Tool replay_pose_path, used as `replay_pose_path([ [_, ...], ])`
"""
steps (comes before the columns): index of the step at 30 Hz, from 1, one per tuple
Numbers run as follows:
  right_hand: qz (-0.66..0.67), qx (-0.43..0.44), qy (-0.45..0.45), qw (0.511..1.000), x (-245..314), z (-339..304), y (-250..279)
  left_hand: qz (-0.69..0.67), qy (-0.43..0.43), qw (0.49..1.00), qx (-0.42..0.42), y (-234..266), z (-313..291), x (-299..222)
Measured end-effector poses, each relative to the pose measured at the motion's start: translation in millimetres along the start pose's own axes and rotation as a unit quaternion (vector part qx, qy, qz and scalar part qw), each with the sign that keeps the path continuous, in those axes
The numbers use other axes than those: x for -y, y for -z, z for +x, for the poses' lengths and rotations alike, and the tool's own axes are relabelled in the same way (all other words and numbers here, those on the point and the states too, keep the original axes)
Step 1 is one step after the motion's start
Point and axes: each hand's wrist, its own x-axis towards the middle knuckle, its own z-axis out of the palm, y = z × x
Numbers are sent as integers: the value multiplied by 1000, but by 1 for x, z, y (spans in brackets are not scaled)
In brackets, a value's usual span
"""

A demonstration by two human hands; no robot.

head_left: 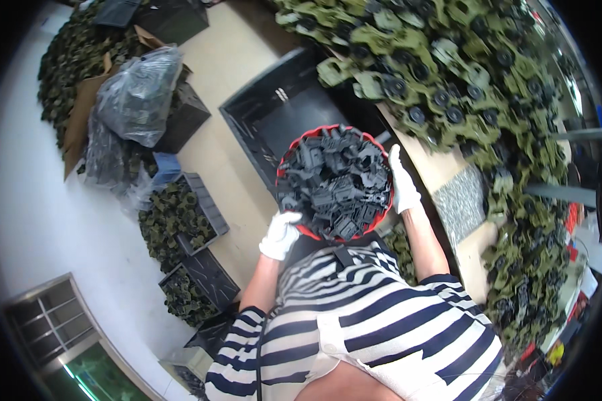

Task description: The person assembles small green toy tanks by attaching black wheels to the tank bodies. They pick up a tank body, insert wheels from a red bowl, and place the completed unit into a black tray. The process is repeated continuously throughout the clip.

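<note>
1. Head view, surface and room: A pale beige floor [244, 50] runs between a white wall [20, 194] on the left and a pale beige worktop [476, 257] on the right. A barred window [57, 315] is set in the wall at lower left.
2. The worktop carries a large heap of olive-green plastic parts [441, 73], many with black round pieces, and a speckled grey rectangular sheet [460, 203].
3. Along the wall are a crumpled translucent plastic bag [140, 97], a brown cardboard box [85, 113] and an open dark grey plastic crate [205, 207] with more olive-green parts.
4. A black rectangular plastic bin [301, 100] lies just beyond a round red plastic basket with a scalloped rim [307, 232]. The basket is in front of the wearer's body, filled with dark grey plastic parts [338, 184].
5. Hands: The white-gloved left hand [280, 236] grips the basket at its lower left edge; the white-gloved right hand [403, 182] grasps its right side.
6. Hidden or unclear: The basket's underside is out of sight and it covers part of the bin. Some fingers are concealed. Items at the far right rim are distorted and cannot be identified.
</note>
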Motion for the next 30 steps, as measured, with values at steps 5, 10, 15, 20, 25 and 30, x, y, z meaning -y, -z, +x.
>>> replay_pose_path([
  [5,-53,195,-9,979,-29,46,-47,-23,-25,997,-74,67,-32,-44],
  [10,-355,-294,18,887,-105,80,3,-98,-51,980,-166,116,-52,-103],
  [15,-16,-258,-93,962,-175,107,10,-50,-95,983,-148,163,-95,-189],
  [20,14,-159,-73,984,-205,153,5,-38,-170,972,-155,225,-151,-285],
  [25,-6,-216,-57,975,-215,168,1,36,-235,959,-157,246,-160,-335],
  [30,-12,-235,-57,970,-198,163,-29,-41,-247,963,-101,283,-174,-346],
])
